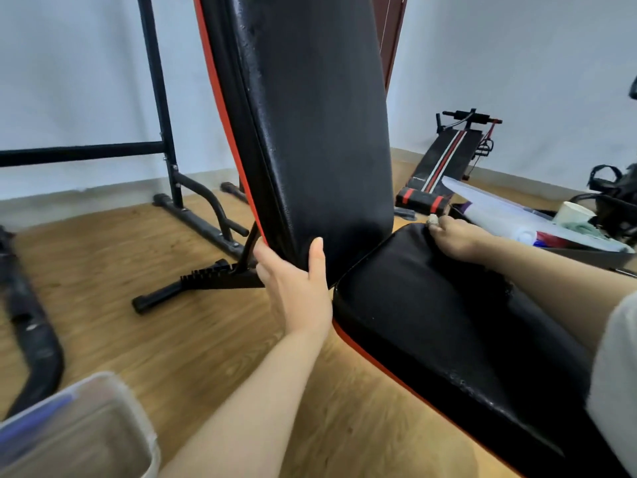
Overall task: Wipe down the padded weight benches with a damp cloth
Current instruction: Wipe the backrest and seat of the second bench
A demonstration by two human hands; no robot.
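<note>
A black padded bench with red trim fills the middle. Its backrest pad [310, 115] stands raised steeply, and its seat pad [431, 322] slopes toward me at the right. My left hand [296, 288] grips the lower left corner of the backrest, thumb on the front face. My right hand [455, 236] rests on the far edge of the seat pad, fingers curled round a small whitish wad, apparently the cloth [433, 220], only a bit of which shows.
A black steel rack [172, 181] stands at the back left on the wooden floor. A second striped bench [444, 160] lies at the back right. A translucent plastic tub [79, 432] sits at the lower left. Clutter and a bag [613, 198] crowd the right.
</note>
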